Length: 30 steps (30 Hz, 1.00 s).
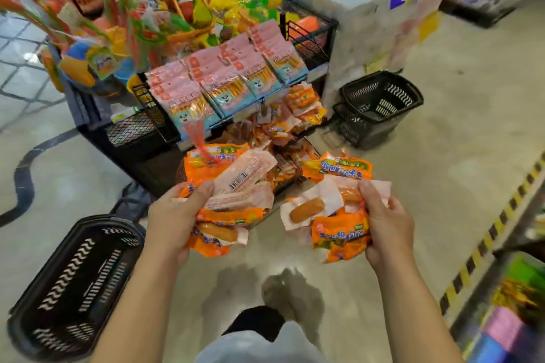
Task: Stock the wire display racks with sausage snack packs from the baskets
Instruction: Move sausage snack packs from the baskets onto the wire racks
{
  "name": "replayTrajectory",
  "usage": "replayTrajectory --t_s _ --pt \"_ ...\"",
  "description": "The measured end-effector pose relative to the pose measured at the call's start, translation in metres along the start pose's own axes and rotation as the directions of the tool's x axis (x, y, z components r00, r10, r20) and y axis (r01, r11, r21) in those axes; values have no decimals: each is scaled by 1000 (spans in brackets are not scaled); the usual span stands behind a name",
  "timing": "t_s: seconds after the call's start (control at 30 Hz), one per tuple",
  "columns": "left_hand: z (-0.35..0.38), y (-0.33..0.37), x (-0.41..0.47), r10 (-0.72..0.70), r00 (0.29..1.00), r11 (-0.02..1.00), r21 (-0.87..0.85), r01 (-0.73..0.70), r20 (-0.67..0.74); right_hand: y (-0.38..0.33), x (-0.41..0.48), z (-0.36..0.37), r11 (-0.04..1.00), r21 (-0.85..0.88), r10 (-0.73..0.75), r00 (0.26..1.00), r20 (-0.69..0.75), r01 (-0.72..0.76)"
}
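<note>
Bright plastic toys (191, 6) beside stacked tissue packs (342, 6)

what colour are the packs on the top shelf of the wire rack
Pink above, light blue below, seen in the head view: packs on the wire rack.

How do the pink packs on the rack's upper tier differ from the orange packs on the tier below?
The pink packs stand in neat overlapping rows; the orange packs lie in a loose jumble. The pink packs are pink and light blue; the orange packs are orange and white. The pink packs show in full; the orange packs are partly hidden under the upper tier. Both sit in one black wire rack.
</note>
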<state>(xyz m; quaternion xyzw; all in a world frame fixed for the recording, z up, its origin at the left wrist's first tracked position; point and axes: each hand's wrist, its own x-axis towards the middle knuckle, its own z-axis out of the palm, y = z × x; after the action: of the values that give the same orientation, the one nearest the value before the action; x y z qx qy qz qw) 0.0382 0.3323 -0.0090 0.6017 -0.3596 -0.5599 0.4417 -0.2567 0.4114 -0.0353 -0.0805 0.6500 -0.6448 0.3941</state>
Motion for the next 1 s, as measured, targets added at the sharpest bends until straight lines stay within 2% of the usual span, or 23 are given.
replayTrajectory --t_s 0.33,0.5,0.6,0.7,1.0 --pt "87 -22 100 -65 997 997 -34 67 49 -30 100 26 989 -151 -9 999 -38 3" --pt "99 -40 123 -132 991 991 21 132 -6 -19 145 47 973 -224 58 998 25 -51" --pt "97 -62 128 -174 983 982 59 177 -52 3 172 56 956 -278 117 991 67 -94" --pt "100 -93 136 -142 979 984 90 156 -145 33 206 67 930 -347 170 979 113 -121" --pt "129 -248 189 -232 932 972 -24 234 -278 169 321 74 866 -485 271 928 256 -119"
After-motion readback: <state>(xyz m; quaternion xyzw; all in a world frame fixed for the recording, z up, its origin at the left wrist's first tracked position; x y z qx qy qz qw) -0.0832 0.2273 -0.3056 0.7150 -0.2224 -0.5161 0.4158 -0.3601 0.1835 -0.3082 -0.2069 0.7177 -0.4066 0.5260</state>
